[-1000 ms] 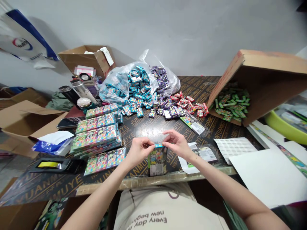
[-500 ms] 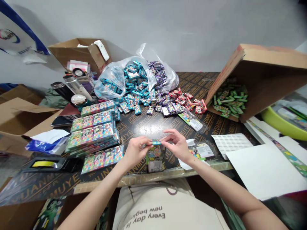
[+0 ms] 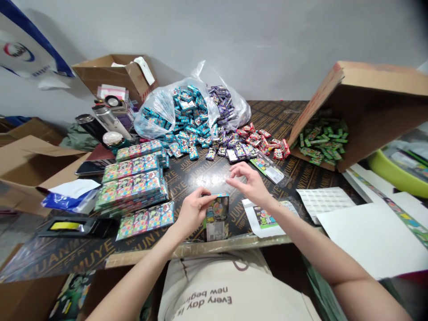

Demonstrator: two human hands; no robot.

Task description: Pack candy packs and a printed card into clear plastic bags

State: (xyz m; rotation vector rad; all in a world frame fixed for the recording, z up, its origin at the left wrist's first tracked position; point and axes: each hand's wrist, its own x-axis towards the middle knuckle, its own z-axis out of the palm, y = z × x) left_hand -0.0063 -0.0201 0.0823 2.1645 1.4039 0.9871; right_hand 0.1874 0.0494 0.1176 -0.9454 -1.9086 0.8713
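Observation:
My left hand (image 3: 194, 208) is closed at the upper left corner of a small dark printed box (image 3: 218, 218) that stands near the table's front edge. A thin strip of blue shows along the box's top. My right hand (image 3: 249, 182) is raised to the right of the box, thumb and fingers apart, with nothing visible between them. Below the right hand lies a white sheet with a green printed packet (image 3: 267, 217), partly covered by the forearm. Beyond the hands are loose blue packets (image 3: 187, 107), purple packets (image 3: 239, 151) and red packets (image 3: 261, 139).
Stacked printed multi-packs (image 3: 132, 183) stand at left, beside a black tape dispenser (image 3: 76, 228) and flasks (image 3: 92, 127). A tilted carton (image 3: 374, 111) holds green packets (image 3: 326, 140) at right. White label sheets (image 3: 324, 200) and blank white card (image 3: 374, 236) lie nearer.
My right hand has let go of the blue top edge and moved up and right, away from the box. My left hand stays at the box, its fingers now at the corner.

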